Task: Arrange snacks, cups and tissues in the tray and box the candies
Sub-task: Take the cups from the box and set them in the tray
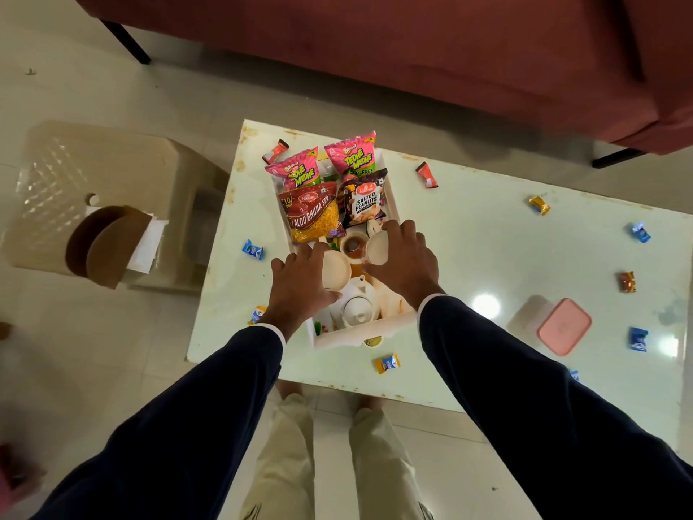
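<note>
- Pale glossy table (468, 257) is bearing a white rectangular tray (339, 341), wrapped candies (388, 363) lying scattered around.
- Left hand (300, 283) is gripping a cream cup (335, 272) at the tray's 7 o'clock.
- Right hand (407, 260) is curling round another cream cup (376, 249), tilted, at 4 o'clock.
- Pink-lidded box (564, 326) is sitting closed at the table's 4 o'clock.

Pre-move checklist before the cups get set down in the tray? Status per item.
1. Left hand holds a cup: ok.
2. Right hand holds the second cup: ok.
3. Four snack packets in the far half of the tray, e.g. salted peanuts: ok.
4. Free spot for cups beside the teapot: cannot tell, hands cover it.
5. Candies boxed: not ok; they lie scattered on the table, pink-lidded box closed.
6. Tissues in tray: cannot tell.
</note>
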Tool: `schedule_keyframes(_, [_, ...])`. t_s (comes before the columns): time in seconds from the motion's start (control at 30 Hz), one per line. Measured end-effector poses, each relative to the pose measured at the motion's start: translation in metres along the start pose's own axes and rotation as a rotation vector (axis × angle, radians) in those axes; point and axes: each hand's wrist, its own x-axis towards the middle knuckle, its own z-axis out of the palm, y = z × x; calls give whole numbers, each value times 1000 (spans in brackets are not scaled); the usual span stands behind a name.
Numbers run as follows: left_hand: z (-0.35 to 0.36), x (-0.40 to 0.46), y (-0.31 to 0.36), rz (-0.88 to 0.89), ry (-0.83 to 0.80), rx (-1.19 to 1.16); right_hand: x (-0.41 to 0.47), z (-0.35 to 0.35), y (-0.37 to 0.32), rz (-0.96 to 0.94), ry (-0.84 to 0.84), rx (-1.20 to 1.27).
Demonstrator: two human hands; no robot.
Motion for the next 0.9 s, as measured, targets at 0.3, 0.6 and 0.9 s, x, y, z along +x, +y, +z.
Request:
schedule_keyframes(0.3, [-15, -9, -4, -16, -5, -34, -3, -17, -18, -59, 80, -208])
schedule_keyframes(0.6, [-78, -41, -70, -182, 107, -60, 8, -42, -123, -415, 9, -174])
schedule_keyframes(0.9, [-106, -84, -205, -441, 348, -9, 19, -9, -261, -659, -132, -204])
